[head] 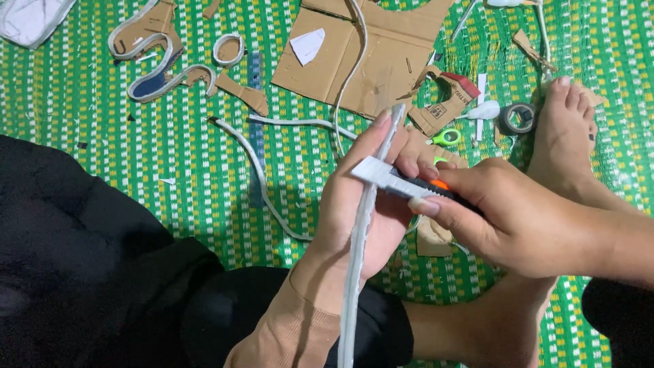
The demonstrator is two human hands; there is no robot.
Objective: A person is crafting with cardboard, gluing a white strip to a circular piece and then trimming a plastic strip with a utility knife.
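My left hand holds a long white strip that runs from below my wrist up past my fingertips. My right hand grips a utility knife with a grey blade guide and an orange slider. The knife's tip lies across the strip at my left palm. Both hands hover above my bare feet and a green-and-white woven mat.
A large cut cardboard sheet lies at the top centre. Curved cardboard pieces edged in white sit at the upper left. A blue ruler, loose white strips, green scissors and a tape roll lie around. My bare foot rests at the right.
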